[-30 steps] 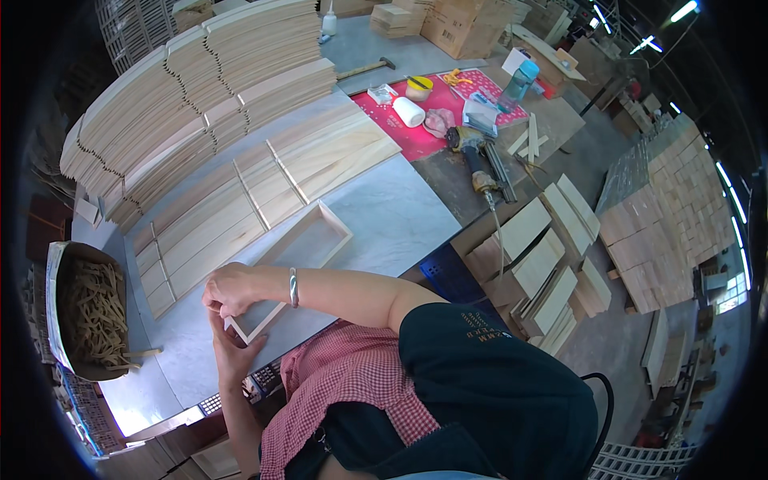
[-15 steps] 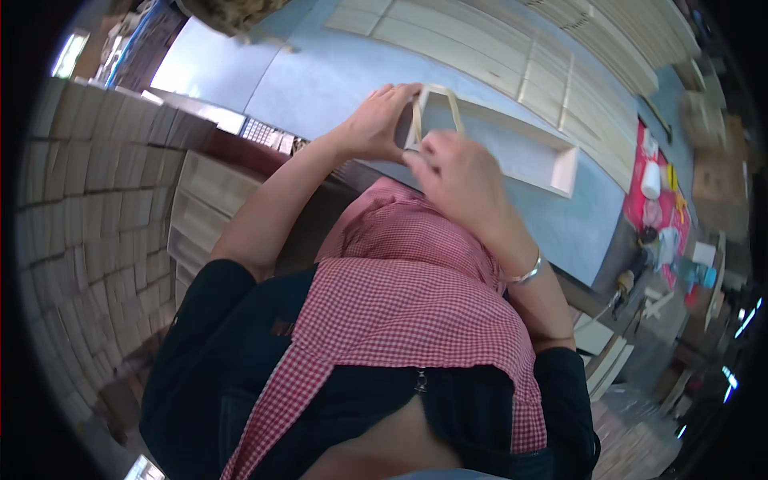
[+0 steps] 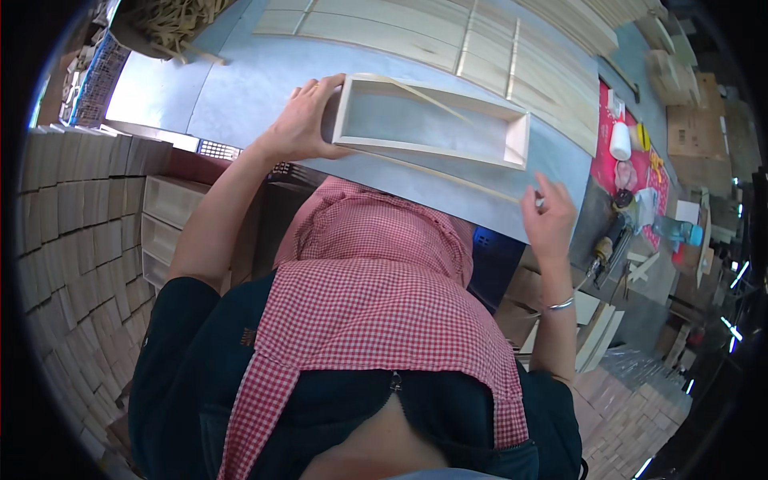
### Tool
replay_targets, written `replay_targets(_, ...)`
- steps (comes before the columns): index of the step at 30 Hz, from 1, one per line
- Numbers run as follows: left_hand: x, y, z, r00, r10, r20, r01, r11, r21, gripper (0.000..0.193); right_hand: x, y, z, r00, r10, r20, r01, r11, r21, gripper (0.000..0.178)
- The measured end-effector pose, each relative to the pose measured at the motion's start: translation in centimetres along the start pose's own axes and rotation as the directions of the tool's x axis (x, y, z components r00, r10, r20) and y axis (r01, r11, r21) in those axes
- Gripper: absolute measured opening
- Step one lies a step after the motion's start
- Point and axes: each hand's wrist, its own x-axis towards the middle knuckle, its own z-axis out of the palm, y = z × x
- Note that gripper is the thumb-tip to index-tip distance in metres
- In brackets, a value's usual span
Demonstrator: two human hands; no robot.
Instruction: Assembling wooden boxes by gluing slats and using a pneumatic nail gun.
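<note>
A long, narrow, pale wooden frame (image 3: 516, 142) lies on the grey-blue worktop, its short left end held in my left hand (image 3: 308, 120). My fingers reach the far corner and my thumb presses the near one. One thin, pale strip (image 3: 432, 102) slants across the frame's opening. A second thin strip (image 3: 448, 178) runs loose along the near side, from my thumb toward my right hand (image 3: 549, 220). That hand is off the frame's right end, fingers curled around something small and shiny that I cannot make out.
Pale boards (image 3: 384, 36) lie along the far side of the worktop (image 3: 240, 100). Curled strips (image 3: 180, 24) fill a container at upper left. To the right are a white bottle (image 3: 620, 142), a power tool (image 3: 604, 248) and a blue-capped bottle (image 3: 680, 230). Wood blocks (image 3: 72, 208) are stacked at left.
My right hand has moved from the frame's left end out to the right, past its other end. The strip that was looped there now stretches along the near side. My left hand stays on the frame.
</note>
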Motion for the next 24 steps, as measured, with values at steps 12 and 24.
replay_targets(12,0.2,0.1,-0.2,0.999,-0.014,0.032,0.013,1.000,0.022,0.108,5.7,5.4,4.0,0.947,0.003,0.321,-0.078,0.972,0.221,0.059)
replay_targets(24,3.3,-0.5,-4.6,0.925,0.039,0.378,-0.034,0.999,-0.019,0.088,1.8,3.7,4.7,0.968,0.133,0.214,-0.226,0.834,0.504,0.052)
